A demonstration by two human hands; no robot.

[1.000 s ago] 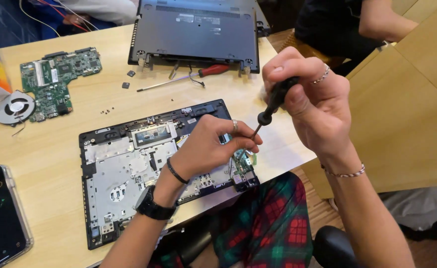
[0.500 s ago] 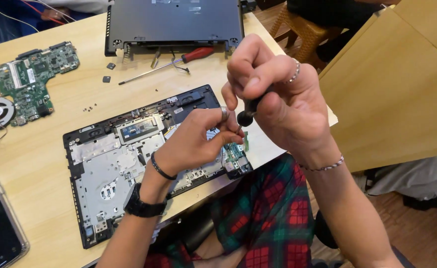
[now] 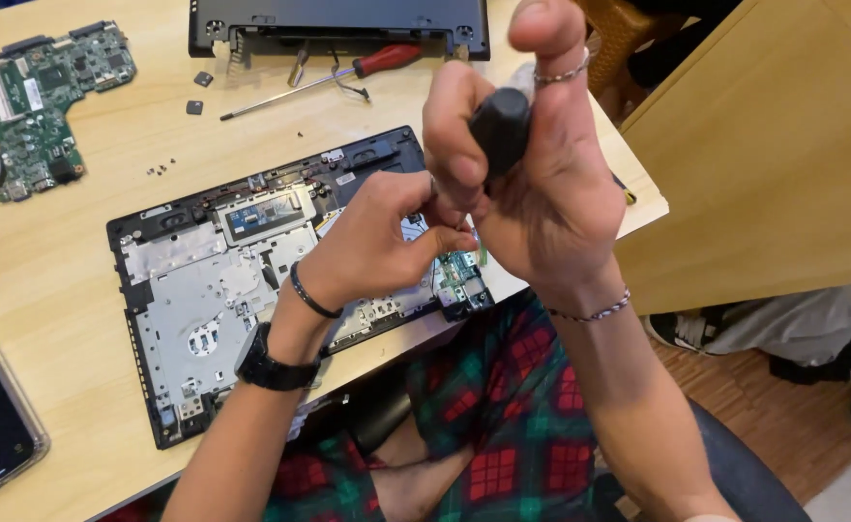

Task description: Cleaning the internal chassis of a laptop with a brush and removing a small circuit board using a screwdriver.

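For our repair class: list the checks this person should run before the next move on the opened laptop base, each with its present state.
1. Right hand grips the black screwdriver handle: ok.
2. Left hand steadies the tip near the small green board: ok.
3. Tip seated in a screw: cannot tell, fingers hide it.
4. Laptop base fully on the table: not ok, its near edge overhangs.
5. Loose screws kept together: not ok, scattered on the table.
6. Red screwdriver within reach: ok.
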